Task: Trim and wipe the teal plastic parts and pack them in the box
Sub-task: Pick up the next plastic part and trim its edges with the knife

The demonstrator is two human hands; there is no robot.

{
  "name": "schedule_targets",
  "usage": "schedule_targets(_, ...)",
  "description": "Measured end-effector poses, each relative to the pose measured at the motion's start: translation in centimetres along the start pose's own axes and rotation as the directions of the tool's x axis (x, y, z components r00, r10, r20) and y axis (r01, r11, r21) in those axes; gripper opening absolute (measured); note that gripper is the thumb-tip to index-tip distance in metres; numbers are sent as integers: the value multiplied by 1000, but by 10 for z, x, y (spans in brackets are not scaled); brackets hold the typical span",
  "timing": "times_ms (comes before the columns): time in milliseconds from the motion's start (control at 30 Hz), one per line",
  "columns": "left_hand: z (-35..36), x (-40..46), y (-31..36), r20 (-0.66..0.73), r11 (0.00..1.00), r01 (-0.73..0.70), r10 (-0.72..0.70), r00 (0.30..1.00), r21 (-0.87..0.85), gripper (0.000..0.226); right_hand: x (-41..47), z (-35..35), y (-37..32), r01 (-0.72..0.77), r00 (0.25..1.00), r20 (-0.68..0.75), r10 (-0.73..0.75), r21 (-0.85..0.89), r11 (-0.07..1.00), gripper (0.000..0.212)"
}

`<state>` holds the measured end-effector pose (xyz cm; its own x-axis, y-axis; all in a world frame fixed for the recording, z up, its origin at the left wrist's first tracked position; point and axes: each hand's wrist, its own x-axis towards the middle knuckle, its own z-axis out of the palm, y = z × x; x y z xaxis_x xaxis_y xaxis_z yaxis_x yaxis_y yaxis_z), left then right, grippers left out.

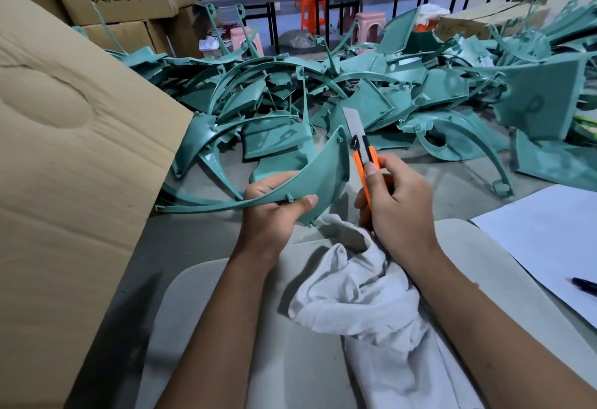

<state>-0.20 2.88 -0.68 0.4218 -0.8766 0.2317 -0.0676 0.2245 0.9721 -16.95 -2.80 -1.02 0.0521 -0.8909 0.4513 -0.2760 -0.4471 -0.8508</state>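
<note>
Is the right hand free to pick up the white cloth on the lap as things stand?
Probably not yet. The right hand grips the orange utility knife, blade out. The white cloth lies right under that wrist, uncovered, so nothing blocks it; the hand is just occupied.

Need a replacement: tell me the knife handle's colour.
Orange handle on the utility knife, clearest in the head view.

L hand [274, 211] grips teal part [310, 169] — R hand [397, 202] grips knife [363, 153].
</note>
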Motion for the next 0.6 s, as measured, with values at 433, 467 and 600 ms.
schedule_targets(433,-3,2,-9,-51,994,53,-58,997,-93,22,7,-7,4,-228,947,181,264,-196,954,28)
schedule_targets(467,-3,2,-9,-63,992,71,-78,995,-109,23,9,-9,7,-226,941,188,280,-263,938,27)
schedule_targets(600,-2,3,-9,-88,985,93,-107,990,-143,25,18,-15,10,-303,868,248,430,-421,855,33)
